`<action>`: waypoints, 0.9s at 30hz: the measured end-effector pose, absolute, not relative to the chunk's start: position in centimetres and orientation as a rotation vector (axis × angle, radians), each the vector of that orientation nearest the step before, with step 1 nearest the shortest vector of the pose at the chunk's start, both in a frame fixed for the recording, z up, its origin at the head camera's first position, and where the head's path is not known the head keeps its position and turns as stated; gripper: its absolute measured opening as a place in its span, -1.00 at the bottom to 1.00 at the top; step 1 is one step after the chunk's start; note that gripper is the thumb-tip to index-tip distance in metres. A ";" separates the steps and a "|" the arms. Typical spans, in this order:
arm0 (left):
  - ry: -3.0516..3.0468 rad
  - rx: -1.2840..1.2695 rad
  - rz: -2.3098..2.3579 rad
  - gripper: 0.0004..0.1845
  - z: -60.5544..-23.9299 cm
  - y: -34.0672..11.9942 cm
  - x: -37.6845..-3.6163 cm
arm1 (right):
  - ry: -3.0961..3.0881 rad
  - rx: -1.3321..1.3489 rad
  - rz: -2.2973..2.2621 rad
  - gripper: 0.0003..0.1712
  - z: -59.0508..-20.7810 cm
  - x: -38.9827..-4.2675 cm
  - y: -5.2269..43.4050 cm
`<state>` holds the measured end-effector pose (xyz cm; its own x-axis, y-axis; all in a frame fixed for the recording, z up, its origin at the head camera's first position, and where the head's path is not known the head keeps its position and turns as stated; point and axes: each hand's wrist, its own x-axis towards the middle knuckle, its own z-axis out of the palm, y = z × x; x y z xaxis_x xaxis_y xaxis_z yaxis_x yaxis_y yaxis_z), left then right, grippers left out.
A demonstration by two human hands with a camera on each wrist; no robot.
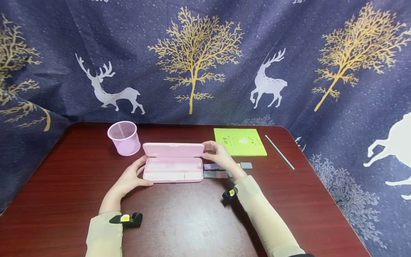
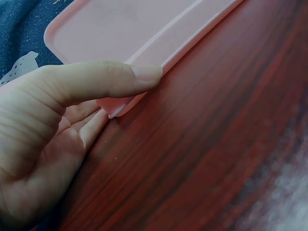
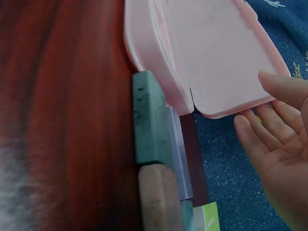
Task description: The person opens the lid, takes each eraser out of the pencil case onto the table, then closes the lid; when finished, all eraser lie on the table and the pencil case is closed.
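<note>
A pink pencil case (image 1: 165, 165) lies on the table with its lid (image 1: 173, 150) raised at the back; its tray has divided compartments. My left hand (image 1: 130, 178) grips the case's left end, its thumb over the front corner in the left wrist view and its other fingers round the side. At the lid's right end, my right hand (image 1: 219, 155) pinches the edge, thumb (image 3: 281, 86) on the inner face and fingers behind. Beside the case's right end are several small blocks, among them a grey-green one (image 3: 151, 120), a brownish one (image 3: 161, 197) and a purple one (image 3: 180, 154).
A pink mesh pen holder (image 1: 126, 144) stands at the back left. Behind the right hand lies a lime-green book (image 1: 240, 142), with a thin pale stick (image 1: 279, 152) to its right. The dark red-brown table (image 1: 179, 221) ends at a blue patterned cloth (image 1: 221, 89).
</note>
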<state>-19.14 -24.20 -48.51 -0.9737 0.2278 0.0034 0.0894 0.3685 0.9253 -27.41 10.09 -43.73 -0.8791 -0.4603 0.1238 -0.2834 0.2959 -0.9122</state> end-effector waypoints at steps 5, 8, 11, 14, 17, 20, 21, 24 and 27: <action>2.474 0.291 1.702 0.18 -48.6 -24.2 -19.1 | 2.394 -0.767 -1.555 -0.54 -43.9 -26.5 10.6; 2.471 0.294 1.721 0.18 -48.8 -24.2 -19.2 | 2.388 -0.817 -1.521 -0.54 -44.0 -26.1 10.8; 2.472 0.295 1.736 0.20 -48.7 -24.3 -19.2 | 2.371 -0.821 -1.516 -0.57 -44.2 -25.8 10.8; 2.476 0.290 1.731 0.21 -48.6 -24.2 -19.2 | 2.377 -0.777 -1.525 -0.62 -44.5 -25.7 10.5; 2.468 0.283 1.736 0.22 -48.5 -24.1 -19.1 | 2.381 -0.727 -1.534 -0.61 -44.8 -25.6 10.4; 2.467 0.274 1.728 0.22 -48.3 -24.0 -19.0 | 2.339 -0.692 -1.534 -0.53 -44.9 -25.5 10.4; 2.462 0.274 1.729 0.23 -48.2 -23.9 -18.9 | 2.331 -0.687 -1.520 -0.49 -45.0 -25.5 10.5; 2.438 0.277 1.743 0.24 -48.1 -23.9 -18.9 | 2.314 -0.657 -1.477 -0.37 -45.1 -25.4 10.7; 2.416 0.263 1.750 0.25 -48.1 -23.9 -18.8 | 2.337 -0.654 -1.425 -0.26 -45.1 -25.3 10.8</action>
